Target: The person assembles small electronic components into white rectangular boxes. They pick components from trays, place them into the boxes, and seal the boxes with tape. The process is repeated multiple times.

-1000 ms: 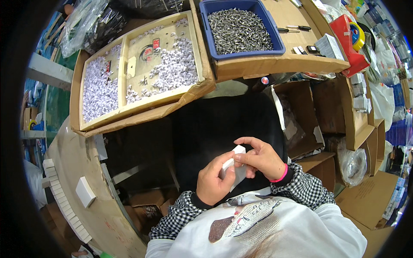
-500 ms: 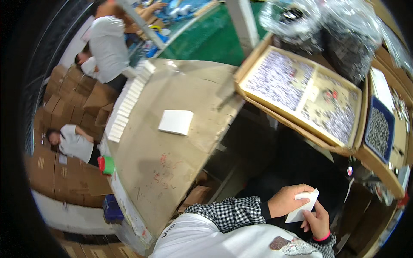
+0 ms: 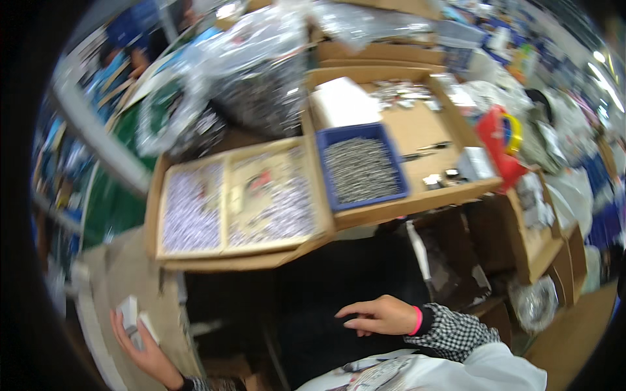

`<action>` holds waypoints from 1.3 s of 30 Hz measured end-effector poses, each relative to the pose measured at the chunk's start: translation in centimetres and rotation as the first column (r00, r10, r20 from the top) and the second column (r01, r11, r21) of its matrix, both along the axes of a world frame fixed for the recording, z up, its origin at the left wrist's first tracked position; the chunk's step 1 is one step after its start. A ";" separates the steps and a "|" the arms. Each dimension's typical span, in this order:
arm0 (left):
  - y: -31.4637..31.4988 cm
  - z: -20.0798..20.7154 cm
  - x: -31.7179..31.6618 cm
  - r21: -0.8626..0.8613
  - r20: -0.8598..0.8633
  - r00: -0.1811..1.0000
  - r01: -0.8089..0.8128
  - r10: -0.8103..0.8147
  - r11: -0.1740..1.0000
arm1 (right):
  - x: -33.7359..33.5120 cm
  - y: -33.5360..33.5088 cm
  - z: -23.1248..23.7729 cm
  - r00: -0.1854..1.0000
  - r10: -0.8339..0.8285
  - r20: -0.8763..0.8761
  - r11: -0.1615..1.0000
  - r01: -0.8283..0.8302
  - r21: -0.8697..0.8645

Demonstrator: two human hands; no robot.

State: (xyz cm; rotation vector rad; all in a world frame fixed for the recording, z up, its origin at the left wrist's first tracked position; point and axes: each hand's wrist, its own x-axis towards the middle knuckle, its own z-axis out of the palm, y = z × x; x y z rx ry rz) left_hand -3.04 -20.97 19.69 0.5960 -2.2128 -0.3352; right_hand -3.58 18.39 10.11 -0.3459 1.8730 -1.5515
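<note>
At the lower left, my left hand (image 3: pixel 149 355) is over the cardboard-covered table (image 3: pixel 134 270), its fingers and thumb around a small white box (image 3: pixel 149 326). Another white block-like box (image 3: pixel 128 308) shows just beyond the fingertips; blur hides whether the two touch. My right hand (image 3: pixel 383 315) hovers in front of my body above a dark area, fingers stretched out and nothing in it. A pink band circles that wrist.
Ahead stands a two-part tray (image 3: pixel 225 228) of small pale pieces. Beside it, a blue bin (image 3: pixel 362 205) of small grey metal parts sits in a cardboard tray (image 3: pixel 417 208) with a white box (image 3: pixel 345 103). Plastic bags (image 3: pixel 254 78) lie behind; a metal post (image 3: pixel 98 130) rises left.
My view has swung right. Both hands were together on a white box; now they are apart, the left over the table with a white box, the right empty.
</note>
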 end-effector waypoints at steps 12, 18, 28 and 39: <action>14.9 -5.0 -2.4 0.551 -0.135 0.593 0.711 -0.794 0.437 | -15.2 8.4 10.0 0.658 -0.370 -0.656 0.895 0.441 -0.063; 18.4 -6.1 -1.3 0.622 -0.180 0.304 0.772 -0.936 0.131 | -28.7 10.3 8.5 0.634 -0.319 -0.704 0.566 0.724 0.395; 16.6 -6.8 -2.2 0.632 -0.117 0.378 0.742 -0.918 0.225 | -33.1 12.8 7.6 0.679 -0.539 -0.499 0.577 0.729 0.368; 16.9 -8.7 -6.2 0.621 -0.772 0.233 0.470 -0.591 -0.627 | -18.9 12.6 13.2 0.695 -0.704 -0.147 0.700 0.641 -0.315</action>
